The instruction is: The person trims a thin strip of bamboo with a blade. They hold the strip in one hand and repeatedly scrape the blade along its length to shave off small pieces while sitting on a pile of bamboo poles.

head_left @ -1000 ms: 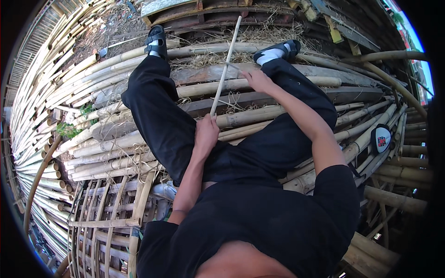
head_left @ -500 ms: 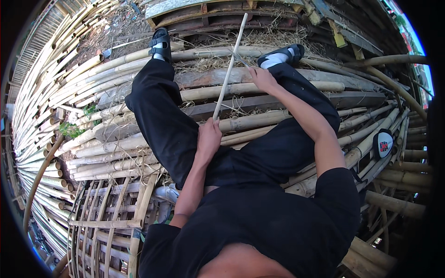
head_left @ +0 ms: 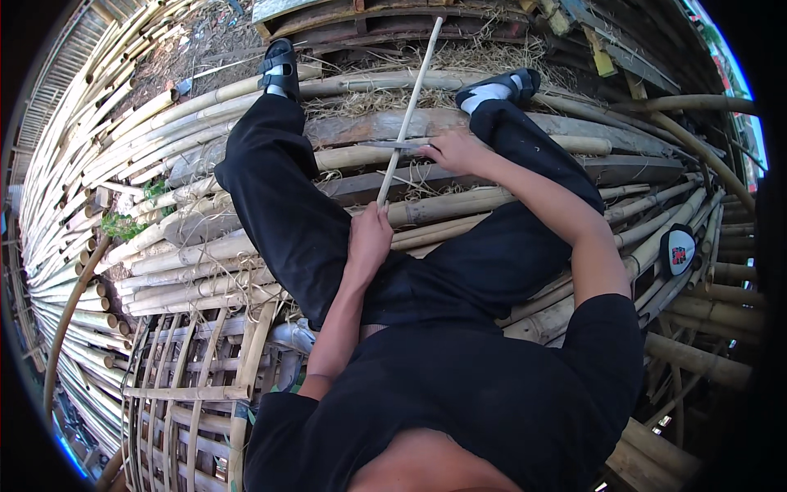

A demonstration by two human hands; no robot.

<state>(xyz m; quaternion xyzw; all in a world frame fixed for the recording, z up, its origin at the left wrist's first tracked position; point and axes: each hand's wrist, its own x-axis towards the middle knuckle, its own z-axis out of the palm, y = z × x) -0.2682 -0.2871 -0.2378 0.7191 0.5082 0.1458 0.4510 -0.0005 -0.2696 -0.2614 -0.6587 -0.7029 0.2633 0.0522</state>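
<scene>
My left hand (head_left: pixel 370 239) is closed round the near end of a long pale bamboo strip (head_left: pixel 419 82), low between my thighs. The strip slants up and away to the right, its far end close to a wooden pallet. In my closed right hand (head_left: pixel 456 153) is a knife (head_left: pixel 412 147), its handle mostly hidden by the fingers. The thin grey blade points left and lies across the strip around its middle, seemingly touching it. Beneath the strip runs a weathered timber beam (head_left: pixel 373 127).
Bamboo poles (head_left: pixel 188 271) lie all round under my legs. Curled shavings (head_left: pixel 369 100) are strewn between my sandalled feet. A stacked wooden pallet (head_left: pixel 393 29) stands ahead. A bamboo lattice (head_left: pixel 184 394) lies at lower left, and a cap (head_left: pixel 677 250) sits at right.
My right hand has drawn the knife nearer along the strip, from its upper part to around its middle. The blade now points more squarely left. My left hand keeps its grip.
</scene>
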